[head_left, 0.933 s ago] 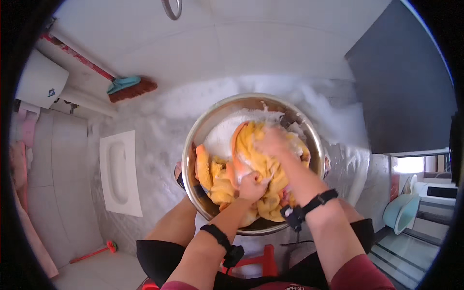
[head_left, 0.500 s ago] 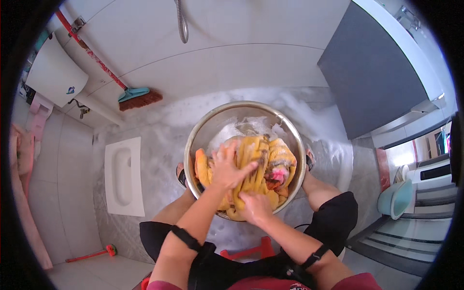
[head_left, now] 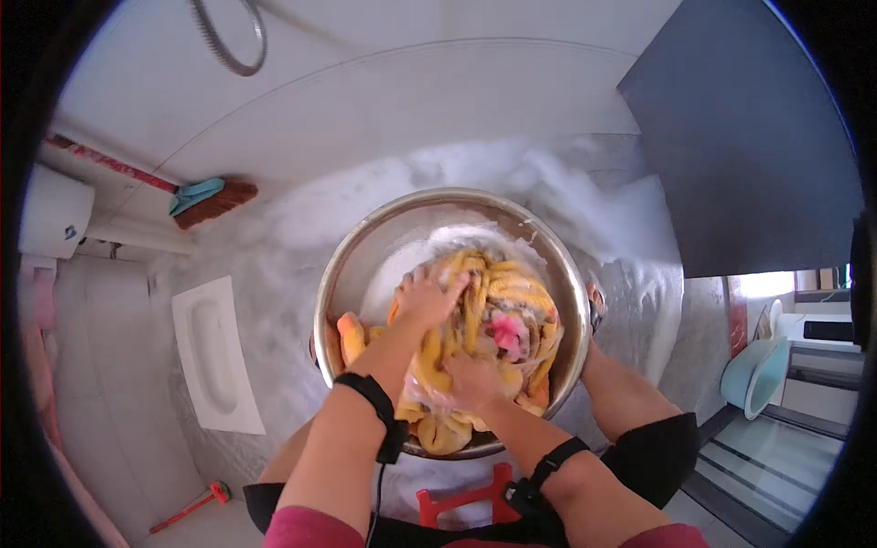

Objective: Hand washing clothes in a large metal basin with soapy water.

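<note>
A wet heap of yellow patterned cloth [head_left: 525, 288], with a pink patch and orange parts, lies in a large round metal basin [head_left: 331, 288]. Whitish suds [head_left: 402, 256] cling around its far side. My left hand [head_left: 427, 300] presses on the upper left of the heap, its fingers curled round a fold and its thumb lying to the right. Nearer to me, my right hand [head_left: 475, 382] is closed on the cloth below the pink patch, with its fingertips sunk partly out of sight. What exact kind of textile it is cannot be made out.
The basin stands between my legs on a wet, foamy grey floor [head_left: 265, 228]. A red stool [head_left: 502, 493] shows at the near side. To the left are a squat toilet [head_left: 219, 352] and a broom [head_left: 215, 201]; to the right, a grey panel [head_left: 749, 146] and a light-blue tub [head_left: 758, 374].
The view has shifted and come closer to the basin. My spread left hand has curled onto the cloth. The yellow folds have been bunched and pushed away from me; the right hand still grips them.
</note>
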Demonstrator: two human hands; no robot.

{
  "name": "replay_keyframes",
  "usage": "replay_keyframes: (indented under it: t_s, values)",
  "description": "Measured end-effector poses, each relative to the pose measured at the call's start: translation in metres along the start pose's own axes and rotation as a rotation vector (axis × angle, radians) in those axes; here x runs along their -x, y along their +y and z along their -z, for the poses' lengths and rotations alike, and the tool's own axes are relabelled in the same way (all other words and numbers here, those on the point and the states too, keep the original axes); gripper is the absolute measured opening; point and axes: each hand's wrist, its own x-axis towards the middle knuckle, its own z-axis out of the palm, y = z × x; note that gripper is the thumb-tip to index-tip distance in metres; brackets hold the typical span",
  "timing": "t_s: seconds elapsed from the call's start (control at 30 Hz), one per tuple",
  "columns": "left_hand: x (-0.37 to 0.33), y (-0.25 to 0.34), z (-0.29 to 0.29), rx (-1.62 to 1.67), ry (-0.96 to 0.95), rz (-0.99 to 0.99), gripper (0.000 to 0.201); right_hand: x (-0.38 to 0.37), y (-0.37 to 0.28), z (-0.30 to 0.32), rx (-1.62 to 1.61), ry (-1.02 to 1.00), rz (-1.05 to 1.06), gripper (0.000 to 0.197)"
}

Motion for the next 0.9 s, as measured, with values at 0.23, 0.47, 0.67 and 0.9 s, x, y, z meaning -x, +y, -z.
replay_keyframes:
  t_s: [0.23, 0.47, 0.67, 0.9]
  values:
    - [-0.110, -0.055, 0.013, 0.333, -0.158, 0.152, 0.098, -0.090, 0.011, -0.016, -0.253, 0.157, -0.091, 0.041]
    - [-0.069, -0.039, 0.032, 0.870, -0.255, 0.195, 0.076, -0.103, 0.024, -0.023, -0.377, 0.136, -0.117, 0.043]
    - [-0.014, -0.058, 0.017, 0.281, 0.137, 0.191, 0.050, -0.028, -0.019, 0.009, -0.310, 0.041, -0.243, 0.042]
    - [0.173, 0.015, 0.015, 0.378, 0.348, -0.124, 0.044, 0.088, -0.030, -0.004, -0.145, 0.251, -0.218, 0.050]
